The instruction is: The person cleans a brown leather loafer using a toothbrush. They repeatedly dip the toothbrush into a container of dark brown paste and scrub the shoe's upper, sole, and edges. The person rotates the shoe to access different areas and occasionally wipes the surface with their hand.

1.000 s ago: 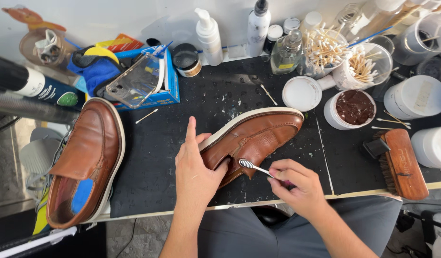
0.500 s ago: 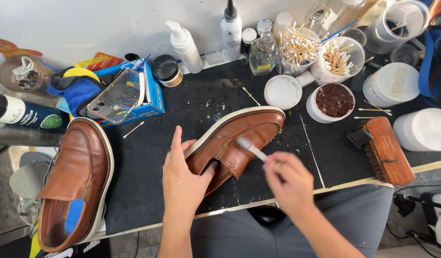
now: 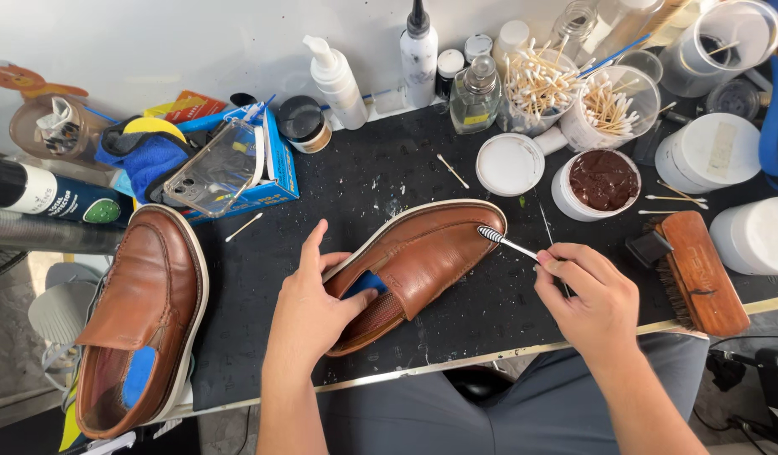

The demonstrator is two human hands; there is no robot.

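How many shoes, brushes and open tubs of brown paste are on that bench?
Brown leather shoes: 2, one steadied by the left hand, at, one lying at the left, at
Brushes: 2, a toothbrush in the right hand, a wooden brush
Open tub of brown paste: 1
Total: 5

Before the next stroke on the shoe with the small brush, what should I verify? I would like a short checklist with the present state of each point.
1. Left hand steadies the brown shoe, thumb in its opening: ok.
2. Right hand grips the toothbrush by its handle: ok.
3. Bristle head lies at the toe of the shoe: ok; actual contact: cannot tell.
4. Polish loaded on the bristles: cannot tell, too small to see.
5. Open tub of brown polish stands uncovered behind the right hand, its white lid beside it: ok.
6. Second shoe lies apart at the mat's left edge, partly overhanging it: not ok.
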